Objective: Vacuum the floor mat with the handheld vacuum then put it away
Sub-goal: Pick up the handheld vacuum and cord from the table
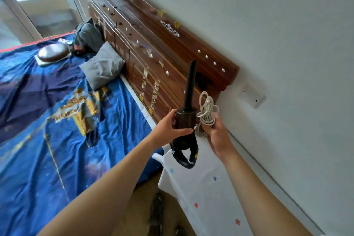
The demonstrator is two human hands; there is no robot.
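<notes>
A black handheld vacuum [185, 120] is held upright in front of me, its long thin nozzle pointing up across the wooden headboard [153, 48]. My left hand [168, 126] grips its round dark body from the left. My right hand [216, 134] holds the vacuum's white cord [206, 113], gathered in a loose coil, just right of the body. The vacuum's loop handle hangs below my left hand, over a white surface with coloured stars [206, 193]. No floor mat is in view.
A bed with a blue printed sheet [57, 120] fills the left. A grey pillow [102, 66], a dark bundle of clothes [89, 37] and a brown oval object [53, 52] lie on it. A white wall [268, 25] with a socket plate [252, 96] is on the right.
</notes>
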